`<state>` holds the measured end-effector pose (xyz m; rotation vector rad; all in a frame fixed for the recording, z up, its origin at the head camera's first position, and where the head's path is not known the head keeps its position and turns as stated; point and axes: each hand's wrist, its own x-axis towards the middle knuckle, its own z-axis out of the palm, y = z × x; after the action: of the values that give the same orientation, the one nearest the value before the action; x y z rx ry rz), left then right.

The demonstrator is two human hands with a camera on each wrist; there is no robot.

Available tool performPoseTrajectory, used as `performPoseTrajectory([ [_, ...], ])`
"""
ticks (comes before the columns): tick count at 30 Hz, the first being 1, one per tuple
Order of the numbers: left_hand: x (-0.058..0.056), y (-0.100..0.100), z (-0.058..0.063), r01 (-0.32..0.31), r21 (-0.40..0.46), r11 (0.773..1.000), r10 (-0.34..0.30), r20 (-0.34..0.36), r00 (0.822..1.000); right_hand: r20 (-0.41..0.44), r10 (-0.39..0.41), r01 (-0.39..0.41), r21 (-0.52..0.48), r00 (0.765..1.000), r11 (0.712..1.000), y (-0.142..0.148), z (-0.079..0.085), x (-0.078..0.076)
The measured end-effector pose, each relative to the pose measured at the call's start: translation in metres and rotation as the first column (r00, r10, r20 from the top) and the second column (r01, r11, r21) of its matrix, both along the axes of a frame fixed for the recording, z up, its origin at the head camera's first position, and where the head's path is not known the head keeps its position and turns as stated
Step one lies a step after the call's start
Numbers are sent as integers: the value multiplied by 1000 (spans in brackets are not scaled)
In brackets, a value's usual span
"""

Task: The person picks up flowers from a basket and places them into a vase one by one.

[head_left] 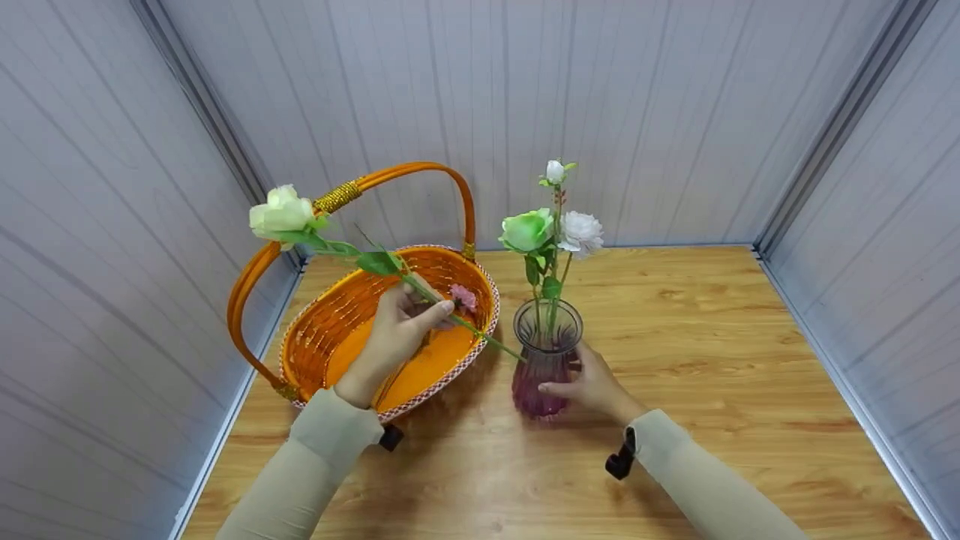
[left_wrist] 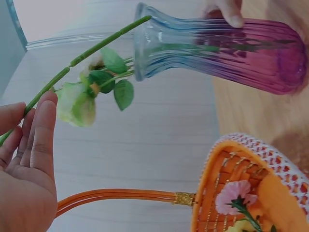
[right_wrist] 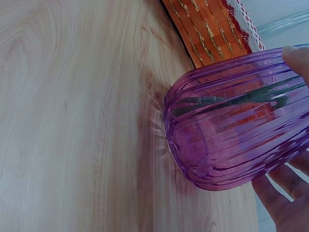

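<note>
In the head view my left hand [head_left: 397, 322] pinches the green stem of a pale cream rose [head_left: 281, 215] over the basket. The bloom points up to the left, and the bare stem [left_wrist: 96, 47] slants toward the vase; in the left wrist view its tip appears beside the vase's mouth. My right hand [head_left: 600, 386] grips the side of a ribbed glass vase [head_left: 541, 382], clear-blue above and purple-pink below. The vase stands upright on the table. Inside it are a green-white rose [head_left: 527, 230], a white ruffled flower [head_left: 580, 234] and a small white bud [head_left: 555, 172].
An orange woven basket [head_left: 304, 360] with a tall arched handle [head_left: 431, 166] stands left of the vase. A pink flower [head_left: 464, 298] and a yellow flower [left_wrist: 241, 226] lie in it. Pale panel walls [head_left: 675, 120] enclose the wooden table [head_left: 697, 330] at the back and sides.
</note>
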<state>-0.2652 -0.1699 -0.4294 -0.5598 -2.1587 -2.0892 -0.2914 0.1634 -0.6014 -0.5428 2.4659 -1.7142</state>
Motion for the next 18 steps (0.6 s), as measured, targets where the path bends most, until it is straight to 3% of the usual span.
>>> performPoseTrajectory([
  [6, -3, 0, 12, 1, 58, 998, 0, -4, 1000, -5, -6, 6, 6, 1000, 1000, 0, 1, 1],
  [11, -9, 8, 16, 17, 95, 995, -17, -7, 1000, 10, -18, 18, 19, 1000, 1000, 0, 3, 1],
  [18, -17, 24, 16, -10, 32, 999, 10, 0, 1000, 15, -16, 16, 12, 1000, 1000, -1, 3, 2],
])
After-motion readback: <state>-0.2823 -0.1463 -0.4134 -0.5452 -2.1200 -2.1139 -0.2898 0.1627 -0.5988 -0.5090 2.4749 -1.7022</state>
